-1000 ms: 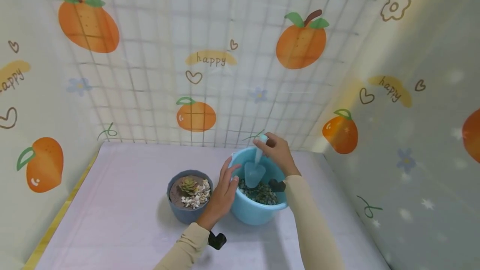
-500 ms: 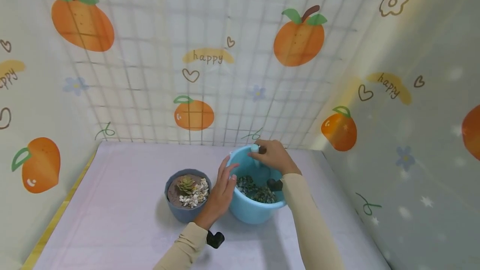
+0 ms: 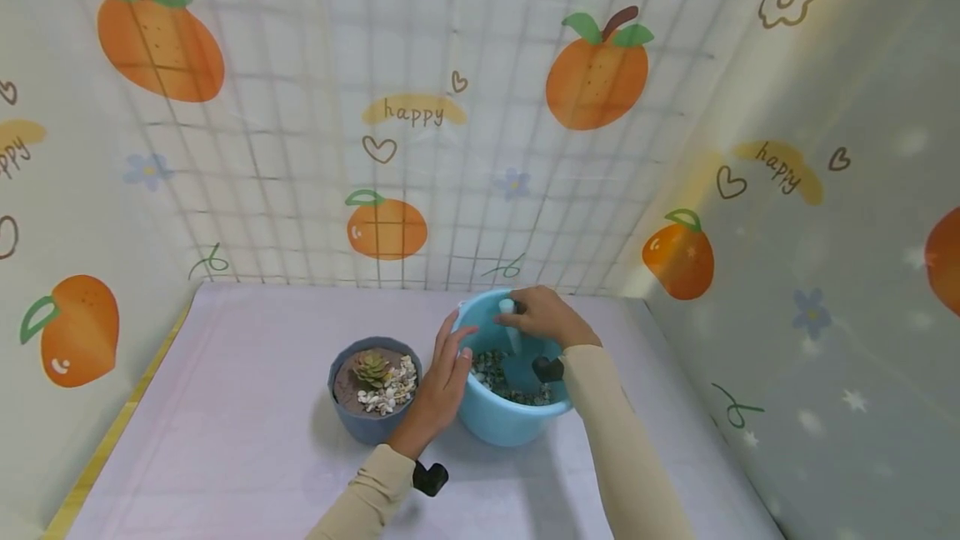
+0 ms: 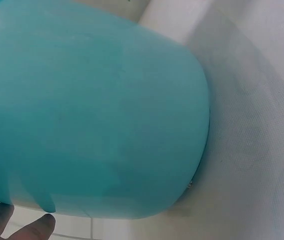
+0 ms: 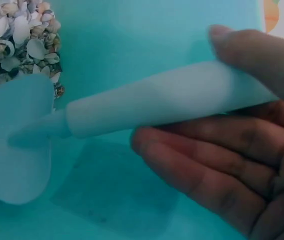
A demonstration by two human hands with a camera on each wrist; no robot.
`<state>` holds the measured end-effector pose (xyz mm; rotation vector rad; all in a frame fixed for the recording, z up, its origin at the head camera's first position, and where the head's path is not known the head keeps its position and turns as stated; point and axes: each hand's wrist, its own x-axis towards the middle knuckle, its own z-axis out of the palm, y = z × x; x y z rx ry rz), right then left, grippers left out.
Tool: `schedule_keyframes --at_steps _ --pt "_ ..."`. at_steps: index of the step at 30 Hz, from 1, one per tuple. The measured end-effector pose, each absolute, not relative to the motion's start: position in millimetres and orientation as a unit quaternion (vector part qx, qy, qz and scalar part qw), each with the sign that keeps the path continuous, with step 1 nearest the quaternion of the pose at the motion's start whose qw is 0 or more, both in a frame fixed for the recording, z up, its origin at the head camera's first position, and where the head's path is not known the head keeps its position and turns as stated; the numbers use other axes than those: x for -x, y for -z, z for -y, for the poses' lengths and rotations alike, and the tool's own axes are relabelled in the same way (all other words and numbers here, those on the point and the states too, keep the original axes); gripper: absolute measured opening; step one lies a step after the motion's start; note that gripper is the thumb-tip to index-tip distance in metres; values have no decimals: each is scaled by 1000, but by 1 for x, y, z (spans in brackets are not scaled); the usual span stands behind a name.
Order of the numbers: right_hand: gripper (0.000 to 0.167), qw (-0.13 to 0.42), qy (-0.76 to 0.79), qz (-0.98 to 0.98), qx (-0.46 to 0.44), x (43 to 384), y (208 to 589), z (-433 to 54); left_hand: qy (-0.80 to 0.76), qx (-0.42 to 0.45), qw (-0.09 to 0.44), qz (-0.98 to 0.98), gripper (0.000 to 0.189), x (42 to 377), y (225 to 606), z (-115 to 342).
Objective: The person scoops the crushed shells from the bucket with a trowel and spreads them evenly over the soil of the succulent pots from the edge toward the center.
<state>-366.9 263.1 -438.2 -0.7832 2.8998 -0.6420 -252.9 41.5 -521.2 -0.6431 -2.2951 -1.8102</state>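
My right hand [image 3: 551,317] grips the handle of a small light-blue plastic shovel [image 5: 147,97] inside the light-blue bucket [image 3: 510,427]. The thumb lies along one side of the handle, the fingers below it. Down in the bucket, the shovel's blade [image 5: 19,155] meets a heap of small seashells [image 5: 19,35], hiding part of it. My left hand [image 3: 441,390] rests with fairly straight fingers against the bucket's left side at the rim. In the left wrist view two fingertips [image 4: 44,225] show at the edge of the bucket's wall.
Close left of the bucket stands a grey-blue pot [image 3: 367,430] with a succulent [image 3: 371,367], brown soil and white shells [image 3: 392,394]. A pale cloth covers the table [image 3: 255,407]. Curtains [image 3: 300,148] printed with oranges stand behind and on both sides.
My right hand has moved down and slightly left, lowering the shovel from above the shells into the bucket. The left hand keeps its place on the bucket; the head view shifts slightly.
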Motion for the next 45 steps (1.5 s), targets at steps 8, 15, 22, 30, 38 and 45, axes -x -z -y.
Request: schedule_keyframes --at_steps 8,15,22,30,38,45 --pt "34 102 224 -941 232 366 442 -262 604 219 76 763 43 253 521 -42" --pt "31 157 252 -934 198 362 446 -264 606 216 67 763 44 252 522 -42" --pt "31 173 276 -922 208 361 447 -263 602 215 73 766 46 251 522 -42" --pt "32 171 279 -922 207 363 449 -261 604 218 74 763 48 252 524 -41" --pt "31 166 332 -909 191 357 445 -254 605 222 76 761 46 253 524 -41" --pt "33 155 374 -892 203 362 447 -254 603 221 79 762 46 254 524 -41"
